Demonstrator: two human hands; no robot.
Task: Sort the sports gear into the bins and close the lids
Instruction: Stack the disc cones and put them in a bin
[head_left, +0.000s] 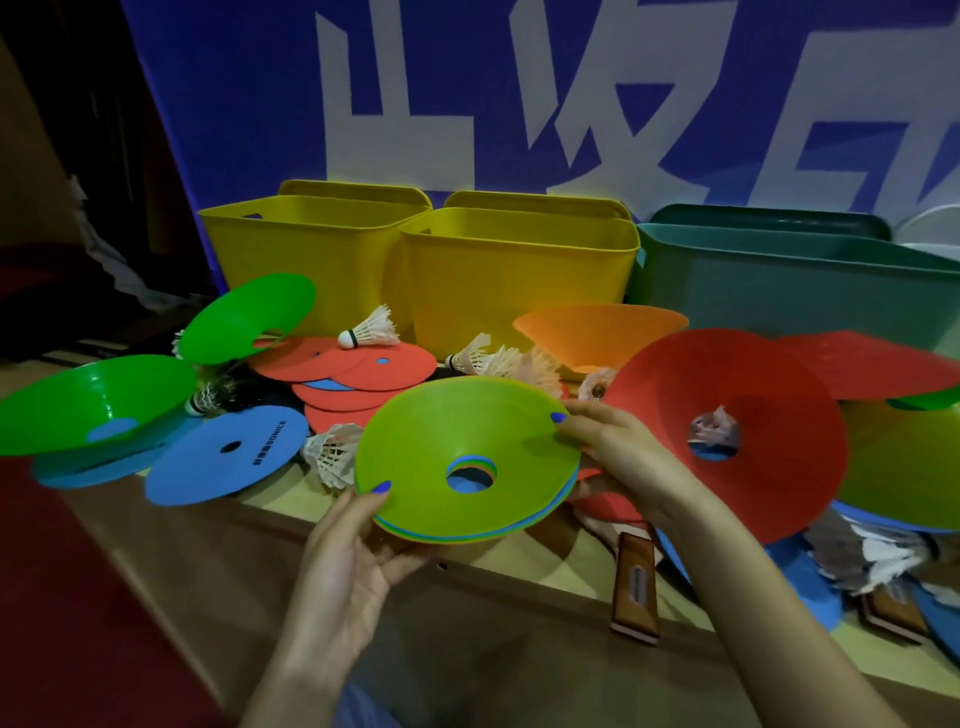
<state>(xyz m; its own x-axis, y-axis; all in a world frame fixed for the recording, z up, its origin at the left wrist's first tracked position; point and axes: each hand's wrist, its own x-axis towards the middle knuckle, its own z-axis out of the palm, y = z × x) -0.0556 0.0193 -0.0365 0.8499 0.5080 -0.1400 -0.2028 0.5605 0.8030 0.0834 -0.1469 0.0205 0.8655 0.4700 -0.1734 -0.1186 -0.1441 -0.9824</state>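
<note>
A nested stack of disc cones (467, 457), lime green on top with blue and orange edges showing beneath, hangs above the tabletop (519, 571) edge. The left hand (353, 551) pinches its near rim; the right hand (613, 441) pinches its far rim, each grip narrow.

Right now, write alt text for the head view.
Two hands, left hand and right hand, hold a stack of disc cones, lime on top, over a wooden bench strewn with cones, flat discs and shuttlecocks. Behind stand two yellow bins and a green bin, all open.
</note>
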